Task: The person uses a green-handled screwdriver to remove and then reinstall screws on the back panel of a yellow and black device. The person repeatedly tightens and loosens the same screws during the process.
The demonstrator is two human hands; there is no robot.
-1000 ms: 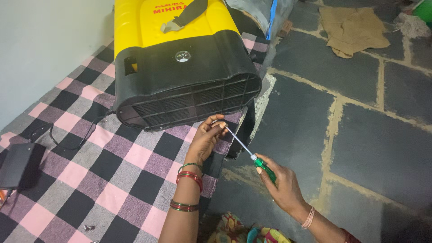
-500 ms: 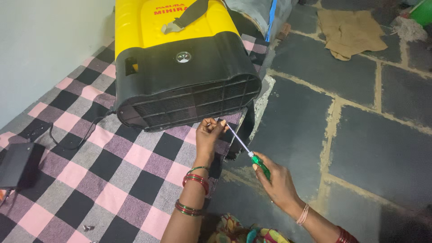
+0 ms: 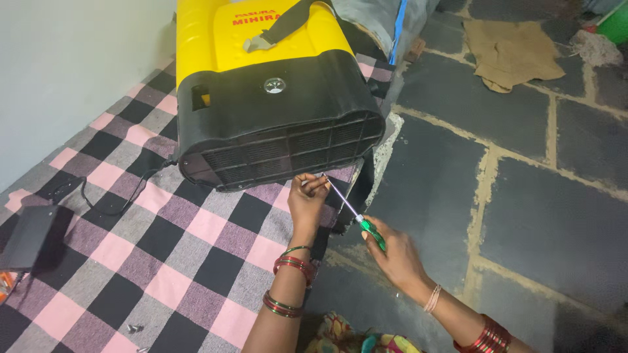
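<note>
A yellow sprayer tank [image 3: 261, 39] with a black ribbed base [image 3: 281, 147] lies on its side on a checked cloth [image 3: 131, 229]. My left hand [image 3: 307, 202] sits just below the base's lower edge, fingers pinched at the tip of a screwdriver. The screwdriver [image 3: 353, 212] has a thin metal shaft and a green handle, which my right hand [image 3: 396, 252] grips. Its shaft slants up and left toward the base's bottom right corner. Bangles circle both wrists.
A black adapter box [image 3: 29, 235] with a cable [image 3: 111, 196] lies on the cloth at left. Small screws [image 3: 133, 329] rest near the cloth's front edge. Dark stone floor [image 3: 523, 196] spreads to the right, with a brown rag [image 3: 510, 52] on it. A pale wall [image 3: 59, 72] stands at left.
The two hands and the screwdriver stay at the base's lower edge; my left fingers have closed slightly more around the tip. The view has shifted a little.
</note>
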